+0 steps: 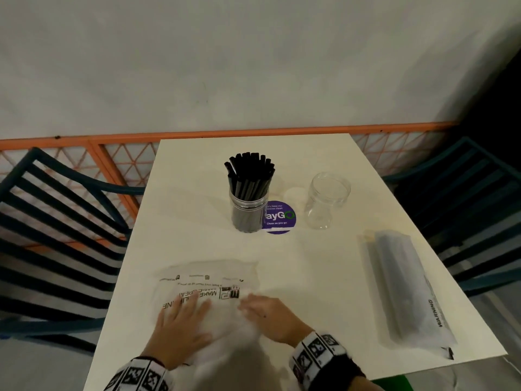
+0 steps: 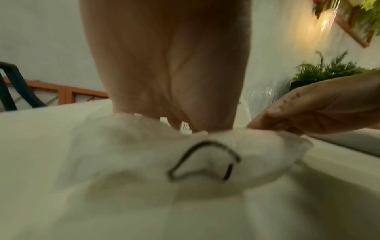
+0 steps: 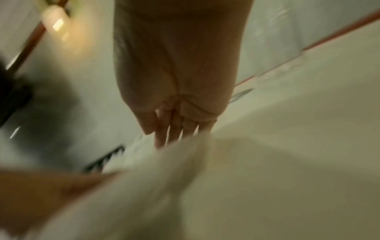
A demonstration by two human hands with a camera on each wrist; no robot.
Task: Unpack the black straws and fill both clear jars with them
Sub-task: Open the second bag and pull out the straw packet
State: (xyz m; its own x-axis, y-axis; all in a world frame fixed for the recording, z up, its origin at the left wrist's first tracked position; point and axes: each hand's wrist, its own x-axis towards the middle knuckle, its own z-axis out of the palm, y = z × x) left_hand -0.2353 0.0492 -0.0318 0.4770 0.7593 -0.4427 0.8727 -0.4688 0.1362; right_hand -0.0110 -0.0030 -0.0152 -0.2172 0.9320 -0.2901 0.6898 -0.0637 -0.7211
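head view, left jar: packed with black straws, standing mid-table, so half the job looks done
head view, right jar: bare glass, nothing inside, just right of a purple sticker, well apart from both hands
head view, sealed pack: lying along the right edge of the table, dark straws showing through the plastic, not opened yet by the look of it, probably the refill for jar two
head view, empty bag: flat and crumpled at the near edge, printed text on it, no straws visible inside
head view, left hand: flat on the bag, fingers spread, grip apart, pressing rather than holding
head view, right hand: also laid on the bag, fingers fairly straight
left wrist view, left hand: seen from the wrist, palm down on white plastic, fingers mostly hidden
left wrist view, right hand: coming in from the right, fingertips touching the bag's raised fold, a bit bent, hard to call a pinch
right wrist view, right hand: very blurry, fingers pointing straight out over the bag, grip reads as apart
left to do, best guess: get the spent bag out of the way, open the sealed pack, load the right jar
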